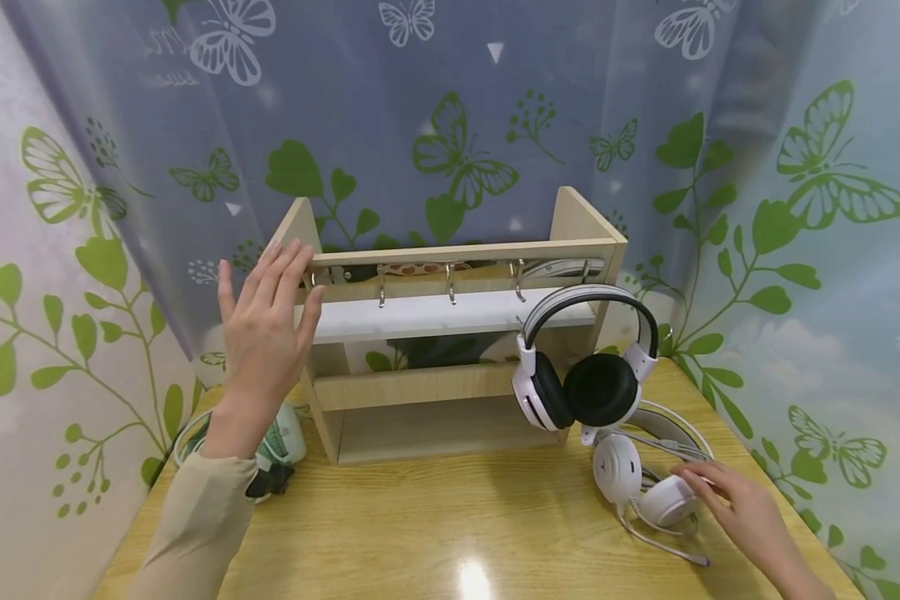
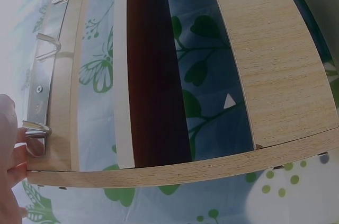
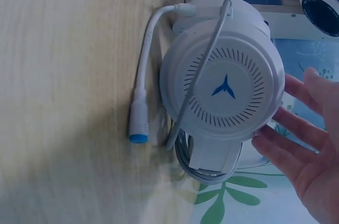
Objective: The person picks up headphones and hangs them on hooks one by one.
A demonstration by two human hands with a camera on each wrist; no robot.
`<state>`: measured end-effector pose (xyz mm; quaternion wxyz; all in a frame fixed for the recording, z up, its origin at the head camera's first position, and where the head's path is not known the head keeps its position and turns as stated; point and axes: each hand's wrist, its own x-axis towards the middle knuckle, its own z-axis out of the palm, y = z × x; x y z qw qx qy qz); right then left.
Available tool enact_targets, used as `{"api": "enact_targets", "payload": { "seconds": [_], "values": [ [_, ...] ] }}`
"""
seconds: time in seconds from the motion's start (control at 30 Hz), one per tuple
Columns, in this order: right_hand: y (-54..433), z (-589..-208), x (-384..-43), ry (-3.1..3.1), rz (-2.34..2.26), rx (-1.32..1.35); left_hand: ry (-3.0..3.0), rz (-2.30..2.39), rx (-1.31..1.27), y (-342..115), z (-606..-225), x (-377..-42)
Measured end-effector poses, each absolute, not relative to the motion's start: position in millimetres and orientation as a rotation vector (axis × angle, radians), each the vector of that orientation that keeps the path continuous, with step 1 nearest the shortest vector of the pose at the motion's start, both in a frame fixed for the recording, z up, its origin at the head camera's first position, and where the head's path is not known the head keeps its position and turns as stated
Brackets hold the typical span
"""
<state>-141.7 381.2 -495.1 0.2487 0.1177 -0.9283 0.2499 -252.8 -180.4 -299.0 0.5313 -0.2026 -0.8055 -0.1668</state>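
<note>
Currently, the head view shows two bare hands at a pale wooden rack (image 1: 427, 393) on a wood-grain surface (image 1: 420, 533). The left hand (image 1: 264, 333) rests on the rack's upper corner, fingers straight, gripping nothing that shows. Just to the right of those fingers begins a row of metal hooks (image 1: 451, 283). A headset with black pads (image 1: 603, 390) hangs at the rack's other end, above and beyond the right hand (image 1: 746, 510). A second headset, white and grey (image 1: 617, 467), lies on the surface right at that hand's fingertips.

In the left wrist view, the left fingers show only partly, against the end of the side panel (image 2: 175, 175), with the nearest hook close beside them.

In the right wrist view, the right fingers are spread and fairly straight, tips touching the rim of a round ear cup (image 3: 222, 89); no firm hold shows. Across the cup from them is a blue-tipped microphone (image 3: 139, 123).

The white-and-grey headset looks light, its plastic smooth and perhaps slippery, its cups likely to swivel. Its headband (image 1: 663, 427), beyond the right fingertips, seems the steadiest hold; the thin microphone boom looks fragile.
</note>
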Motion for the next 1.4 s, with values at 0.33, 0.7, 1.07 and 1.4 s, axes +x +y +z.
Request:
{"api": "enact_targets", "payload": {
  "seconds": [0.33, 0.7, 1.07, 1.4],
  "values": [
    [380, -479, -152, -2.667, 0.676, 0.251, -1.91, -0.406, -0.478, -180, -298, -253],
    [393, -458, -170, -2.584, 0.748, 0.227, -1.92, -0.4, -0.484, -180, -299, -253],
    [409, -454, -184, -2.438, 1.187, 0.265, -1.934, -0.39, -0.483, -181, -299, -252],
    [429, -466, -206, -2.473, 1.46, 0.207, -1.936, -0.387, -0.483, -182, -298, -252]
  ]
}}
